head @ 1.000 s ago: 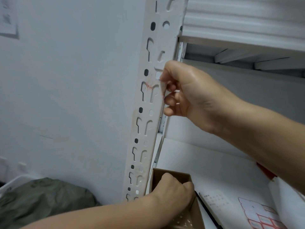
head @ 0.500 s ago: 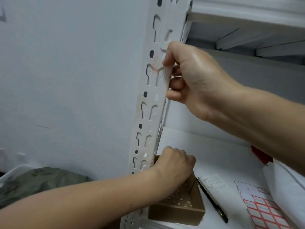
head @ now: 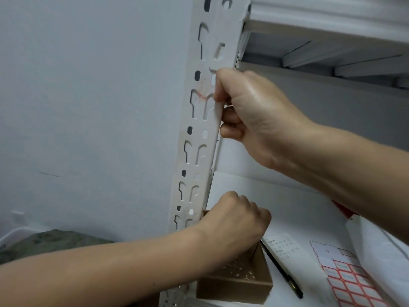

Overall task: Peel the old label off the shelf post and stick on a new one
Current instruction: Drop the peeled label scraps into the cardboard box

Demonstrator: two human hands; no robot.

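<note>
Evidently the shelf post (head: 197,130) is pinched at its edge by the right hand (head: 250,111), so that the reddish remains of the old label (head: 202,93), just beside the thumb, can be scraped. The left hand (head: 234,220) is curled over the cardboard box (head: 234,284), probably for dropping scraps; whether anything is held cannot be told. A sheet of new labels (head: 354,282) is laid ready nearby.

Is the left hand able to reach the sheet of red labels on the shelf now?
Probably yes: the left hand is over the cardboard box; only a pen and a paper slip lie before the label sheet.
</note>
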